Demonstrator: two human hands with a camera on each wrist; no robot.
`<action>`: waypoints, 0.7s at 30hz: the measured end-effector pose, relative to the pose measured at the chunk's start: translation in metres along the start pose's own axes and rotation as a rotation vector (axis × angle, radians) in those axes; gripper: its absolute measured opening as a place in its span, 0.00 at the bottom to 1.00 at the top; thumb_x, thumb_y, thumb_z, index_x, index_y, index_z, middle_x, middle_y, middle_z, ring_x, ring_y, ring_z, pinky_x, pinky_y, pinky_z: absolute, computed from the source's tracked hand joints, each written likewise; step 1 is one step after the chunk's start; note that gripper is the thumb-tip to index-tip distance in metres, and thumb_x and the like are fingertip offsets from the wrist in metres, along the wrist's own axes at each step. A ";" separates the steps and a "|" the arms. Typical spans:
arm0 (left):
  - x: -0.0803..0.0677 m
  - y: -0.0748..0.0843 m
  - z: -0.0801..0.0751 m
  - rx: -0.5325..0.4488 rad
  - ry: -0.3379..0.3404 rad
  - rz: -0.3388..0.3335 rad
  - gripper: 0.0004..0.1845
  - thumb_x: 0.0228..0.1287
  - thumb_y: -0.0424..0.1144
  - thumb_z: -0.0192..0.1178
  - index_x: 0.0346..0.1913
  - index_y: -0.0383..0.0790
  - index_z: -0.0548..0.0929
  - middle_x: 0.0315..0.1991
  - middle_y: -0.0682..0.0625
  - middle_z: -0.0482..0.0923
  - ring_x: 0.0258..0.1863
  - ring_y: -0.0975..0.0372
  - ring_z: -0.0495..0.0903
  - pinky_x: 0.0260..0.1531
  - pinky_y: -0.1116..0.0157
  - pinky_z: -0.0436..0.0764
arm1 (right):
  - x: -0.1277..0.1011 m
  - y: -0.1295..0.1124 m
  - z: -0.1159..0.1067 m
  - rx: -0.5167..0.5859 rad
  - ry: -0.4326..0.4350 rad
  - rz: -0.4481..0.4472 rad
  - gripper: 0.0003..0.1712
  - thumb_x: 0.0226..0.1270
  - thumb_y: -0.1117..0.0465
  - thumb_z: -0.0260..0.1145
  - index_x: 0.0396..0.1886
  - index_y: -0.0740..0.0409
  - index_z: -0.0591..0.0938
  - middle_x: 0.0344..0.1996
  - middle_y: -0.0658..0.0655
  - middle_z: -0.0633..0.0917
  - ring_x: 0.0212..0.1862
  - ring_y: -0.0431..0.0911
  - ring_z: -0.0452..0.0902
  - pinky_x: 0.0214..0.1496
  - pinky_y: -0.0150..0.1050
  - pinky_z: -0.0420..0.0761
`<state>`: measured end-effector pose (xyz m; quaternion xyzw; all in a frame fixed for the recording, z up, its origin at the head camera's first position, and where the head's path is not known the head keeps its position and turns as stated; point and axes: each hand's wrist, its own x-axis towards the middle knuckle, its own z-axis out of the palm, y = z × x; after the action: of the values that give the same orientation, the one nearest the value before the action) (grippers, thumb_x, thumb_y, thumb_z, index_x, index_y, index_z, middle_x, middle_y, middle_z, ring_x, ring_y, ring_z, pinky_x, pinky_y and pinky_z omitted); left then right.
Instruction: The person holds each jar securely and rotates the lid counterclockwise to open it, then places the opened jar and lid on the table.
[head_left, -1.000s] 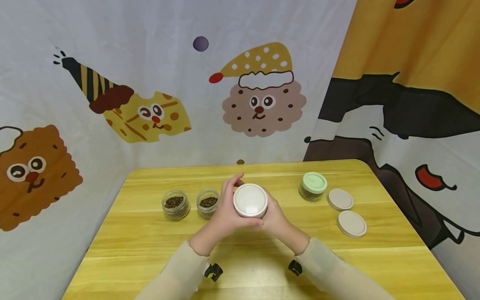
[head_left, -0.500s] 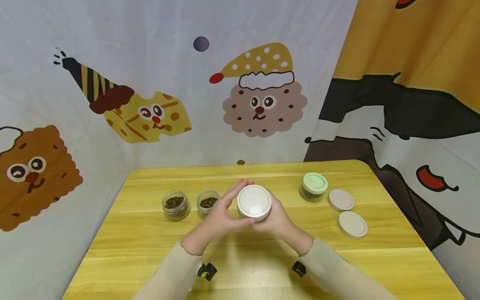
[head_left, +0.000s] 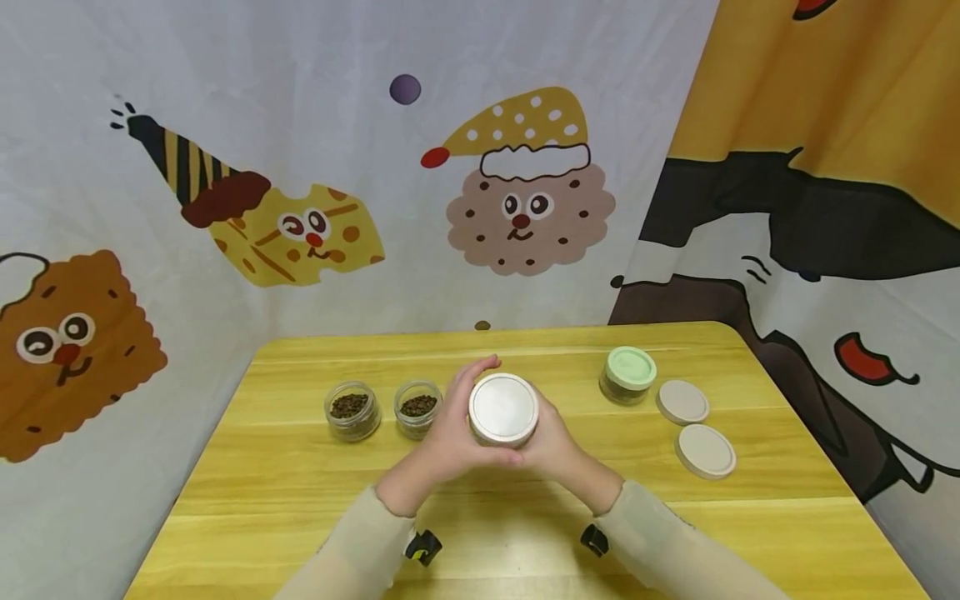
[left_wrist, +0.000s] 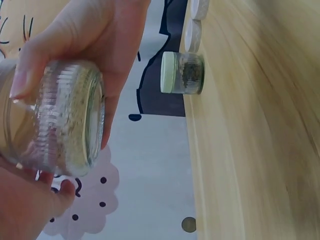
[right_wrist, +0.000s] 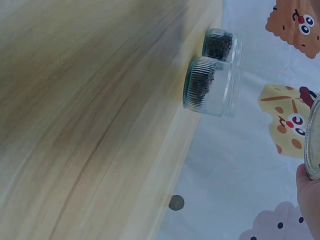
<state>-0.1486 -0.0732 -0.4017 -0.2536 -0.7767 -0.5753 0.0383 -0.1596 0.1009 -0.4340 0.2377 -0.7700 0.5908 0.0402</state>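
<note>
A clear ribbed glass jar (left_wrist: pixel 60 117) with a whitish lid (head_left: pixel 503 408) is held up over the wooden table, tan grainy contents showing in its lower part. My left hand (head_left: pixel 451 429) curves round its left side, thumb across the near side. From the right, my right hand (head_left: pixel 551 437) grips the jar; in the left wrist view its thumb lies on the glass. Left of the hands stand two lidless jars of dark brown beans or pellets, an outer jar (head_left: pixel 352 412) and an inner jar (head_left: pixel 417 408), the latter close by my left hand.
On the table's (head_left: pixel 300 517) right side stands a jar with a pale green lid (head_left: pixel 631 367) and dark contents. Beside it lie two loose whitish lids, a farther lid (head_left: pixel 682 402) and a nearer lid (head_left: pixel 706 451). A printed curtain (head_left: pixel 420 283) hangs behind the table.
Half a second ago my left hand had loosened, with a gap beside the jar; now it wraps closer again. The jar shifted slightly right, then back left. The other jars and lids stayed put.
</note>
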 end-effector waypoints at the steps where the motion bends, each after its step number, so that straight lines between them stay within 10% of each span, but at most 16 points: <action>1: 0.000 0.000 -0.001 -0.017 -0.016 0.013 0.61 0.30 0.39 0.81 0.72 0.58 0.56 0.70 0.53 0.58 0.70 0.57 0.57 0.68 0.46 0.56 | 0.000 0.000 0.000 0.010 0.001 0.006 0.54 0.27 0.66 0.80 0.63 0.61 0.68 0.56 0.61 0.78 0.59 0.52 0.73 0.66 0.50 0.69; 9: -0.001 -0.002 -0.006 -0.090 -0.053 0.054 0.50 0.45 0.35 0.75 0.72 0.53 0.58 0.69 0.56 0.63 0.70 0.60 0.58 0.69 0.45 0.52 | 0.001 0.003 -0.001 0.045 0.000 0.018 0.53 0.31 0.68 0.78 0.64 0.62 0.67 0.57 0.61 0.77 0.59 0.50 0.72 0.66 0.43 0.69; 21: 0.002 0.000 -0.001 0.032 0.033 -0.039 0.59 0.25 0.41 0.83 0.68 0.61 0.62 0.61 0.53 0.65 0.60 0.59 0.65 0.63 0.50 0.63 | 0.000 -0.002 0.001 -0.001 -0.020 -0.022 0.52 0.31 0.66 0.79 0.64 0.62 0.67 0.57 0.62 0.77 0.59 0.53 0.72 0.66 0.50 0.69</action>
<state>-0.1509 -0.0736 -0.4006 -0.2281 -0.7899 -0.5675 0.0440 -0.1591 0.0996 -0.4326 0.2522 -0.7680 0.5874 0.0391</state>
